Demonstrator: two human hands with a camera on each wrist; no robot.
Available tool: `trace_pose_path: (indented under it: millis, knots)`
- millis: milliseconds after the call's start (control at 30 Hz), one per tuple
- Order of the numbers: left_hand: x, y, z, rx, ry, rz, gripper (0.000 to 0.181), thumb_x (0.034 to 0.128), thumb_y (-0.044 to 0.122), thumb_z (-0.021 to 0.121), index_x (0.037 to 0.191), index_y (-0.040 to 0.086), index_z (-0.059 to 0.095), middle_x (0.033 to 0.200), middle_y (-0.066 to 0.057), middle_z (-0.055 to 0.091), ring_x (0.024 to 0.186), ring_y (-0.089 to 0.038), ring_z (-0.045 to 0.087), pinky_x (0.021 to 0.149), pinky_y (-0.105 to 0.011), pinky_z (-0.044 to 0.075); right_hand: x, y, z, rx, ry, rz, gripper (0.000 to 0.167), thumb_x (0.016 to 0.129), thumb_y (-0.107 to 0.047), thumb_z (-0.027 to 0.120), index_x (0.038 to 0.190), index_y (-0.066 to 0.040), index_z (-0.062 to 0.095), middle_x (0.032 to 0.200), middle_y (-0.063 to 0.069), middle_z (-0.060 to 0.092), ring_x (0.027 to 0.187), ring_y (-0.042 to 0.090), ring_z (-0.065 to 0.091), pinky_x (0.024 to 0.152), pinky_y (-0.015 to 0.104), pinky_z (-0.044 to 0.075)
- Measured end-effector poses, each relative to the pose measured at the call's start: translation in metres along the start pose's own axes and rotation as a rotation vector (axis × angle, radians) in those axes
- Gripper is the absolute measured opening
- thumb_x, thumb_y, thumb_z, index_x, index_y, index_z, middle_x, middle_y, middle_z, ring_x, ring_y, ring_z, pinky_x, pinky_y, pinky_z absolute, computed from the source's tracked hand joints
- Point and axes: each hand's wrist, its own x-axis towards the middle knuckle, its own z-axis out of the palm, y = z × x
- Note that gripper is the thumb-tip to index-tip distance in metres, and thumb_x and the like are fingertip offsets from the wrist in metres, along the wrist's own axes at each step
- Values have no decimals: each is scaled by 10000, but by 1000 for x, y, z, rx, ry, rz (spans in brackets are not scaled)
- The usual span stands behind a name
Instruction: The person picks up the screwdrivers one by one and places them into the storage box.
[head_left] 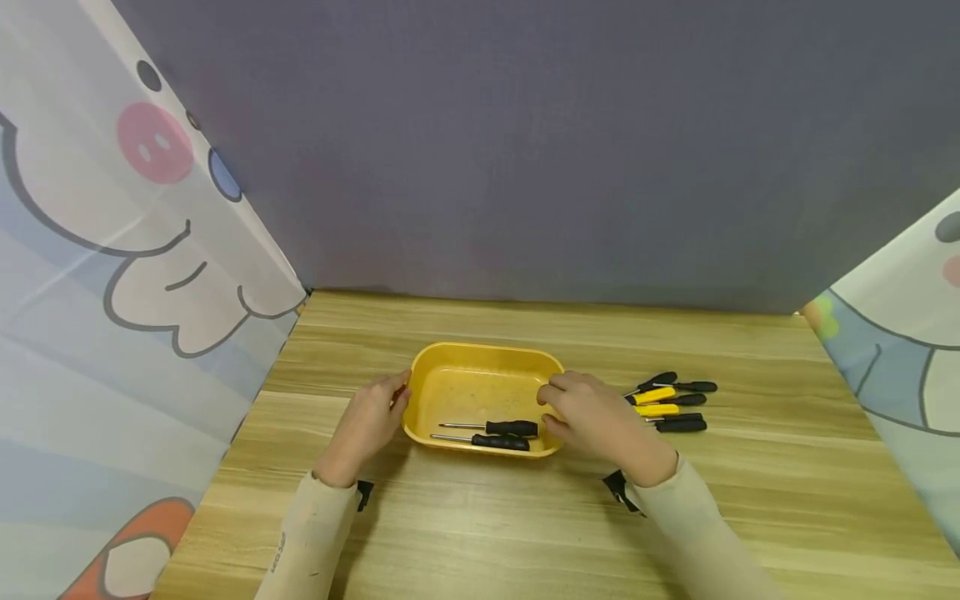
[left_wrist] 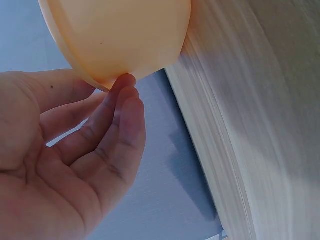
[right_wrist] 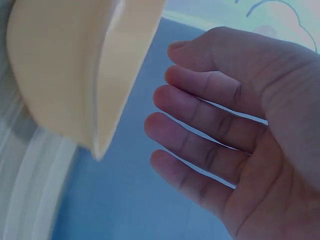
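Note:
A yellow plastic basin (head_left: 480, 353) stands on the wooden table. Inside it, along its near side, lie two black-handled screwdrivers (head_left: 512, 427) with their shafts pointing left. My left hand (head_left: 372, 419) pinches the basin's left rim; in the left wrist view the thumb is at the rim and the fingers (left_wrist: 132, 120) curl against the outer wall. At the basin's right end is my right hand (head_left: 592, 412). The right wrist view shows its fingers (right_wrist: 182, 105) loosely bent and spread, with a gap between them and the basin wall (right_wrist: 55, 60).
Several screwdrivers with black handles (head_left: 682, 423) and yellow handles (head_left: 656, 409) lie in a group on the table (head_left: 465, 533) right of the basin. A grey panel (head_left: 540, 167) rises behind the table, and printed cloth (head_left: 67, 275) hangs at the left.

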Motion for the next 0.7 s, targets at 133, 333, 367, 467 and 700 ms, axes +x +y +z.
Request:
trace_pose_path:
  millis: [133,333,367,467,700]
  knots:
    - [0,-1,0,-11,2,-4,331,959,3,656,1268,-111,627,963,-164,681,702,-170,568,570,-261,498,-14,9,-8,-32,46,21,210,817,-122,835,984,-66,720,905,18,637,763,162,598,689,329,535]
    - [0,-2,2,-19,-4,-5,336,958,5,660,1274,-105,627,989,-172,684,727,-173,589,588,-252,508,-42,23,-14,-52,104,70,265,775,-96,869,994,-56,725,905,21,648,776,182,623,702,362,546]
    - [0,-2,2,-19,-4,-6,336,958,6,660,1274,-104,627,990,-173,684,731,-176,593,591,-255,511,-46,25,-15,-58,117,70,263,765,-81,871,979,-50,721,894,24,646,772,192,625,700,369,547]
    - [0,-2,2,-15,-4,-11,339,958,9,662,1277,-102,626,994,-171,685,739,-180,598,597,-263,515,-59,34,-15,-74,147,67,278,731,-60,887,948,-44,715,862,27,635,746,198,611,668,373,538]
    - [0,-2,2,-4,-2,-6,342,957,11,665,1276,-105,625,975,-162,685,730,-174,589,593,-264,509,-92,60,-9,-114,158,99,340,645,-26,914,910,-39,701,857,40,625,717,207,584,597,382,510]
